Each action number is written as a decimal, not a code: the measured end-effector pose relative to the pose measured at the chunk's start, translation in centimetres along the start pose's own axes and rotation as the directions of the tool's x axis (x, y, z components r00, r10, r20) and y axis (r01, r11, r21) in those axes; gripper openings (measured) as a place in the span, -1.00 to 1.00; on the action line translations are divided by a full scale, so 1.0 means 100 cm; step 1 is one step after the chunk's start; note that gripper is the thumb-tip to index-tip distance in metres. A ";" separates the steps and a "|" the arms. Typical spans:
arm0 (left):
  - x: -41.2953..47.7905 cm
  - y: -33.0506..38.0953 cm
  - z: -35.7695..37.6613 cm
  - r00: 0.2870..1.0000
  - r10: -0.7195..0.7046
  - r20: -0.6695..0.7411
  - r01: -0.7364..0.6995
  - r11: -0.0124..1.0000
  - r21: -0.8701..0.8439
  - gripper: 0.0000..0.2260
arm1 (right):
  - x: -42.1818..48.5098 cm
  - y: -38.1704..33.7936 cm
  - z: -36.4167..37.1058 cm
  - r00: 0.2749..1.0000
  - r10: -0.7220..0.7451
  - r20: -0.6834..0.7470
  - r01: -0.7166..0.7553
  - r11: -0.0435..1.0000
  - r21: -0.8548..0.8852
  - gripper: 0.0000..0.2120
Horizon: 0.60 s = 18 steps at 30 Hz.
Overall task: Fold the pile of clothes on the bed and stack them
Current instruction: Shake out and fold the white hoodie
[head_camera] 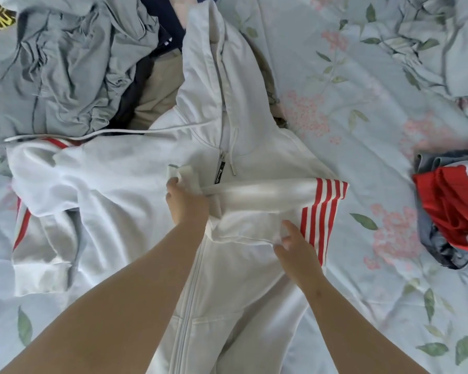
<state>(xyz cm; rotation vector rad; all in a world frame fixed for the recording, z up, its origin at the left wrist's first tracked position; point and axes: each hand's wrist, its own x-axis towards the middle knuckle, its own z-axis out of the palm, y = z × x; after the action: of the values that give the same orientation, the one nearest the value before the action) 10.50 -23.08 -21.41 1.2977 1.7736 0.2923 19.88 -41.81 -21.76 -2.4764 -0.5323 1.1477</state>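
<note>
A white zip hoodie (pixel 125 184) with red stripes lies front-up on the bed, hood pointing away from me. Its right sleeve (pixel 270 195) is folded across the chest, the red-striped part at the right edge. My left hand (pixel 185 202) grips the sleeve's cuff end near the zipper pull. My right hand (pixel 295 244) pinches the lower edge of the folded sleeve beside the red stripes. The left sleeve lies spread out at the left. A pile of unfolded clothes (pixel 65 63), grey, beige and dark, sits at the upper left.
The bed has a pale blue floral sheet (pixel 362 103). A stack with red and blue-grey garments (pixel 449 209) sits at the right edge. A rumpled floral cover lies at the upper right.
</note>
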 end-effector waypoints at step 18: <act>0.073 -0.034 -0.103 0.938 -0.277 0.207 0.338 0.609 -0.718 -0.70 | 0.041 -0.038 -0.023 0.995 -0.029 -0.093 0.016 0.990 -0.140 -0.37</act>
<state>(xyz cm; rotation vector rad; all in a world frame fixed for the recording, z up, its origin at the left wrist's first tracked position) 0.04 -15.23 -21.40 0.3829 1.5081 0.6823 23.44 -36.92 -21.20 -2.6202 -0.6310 1.0094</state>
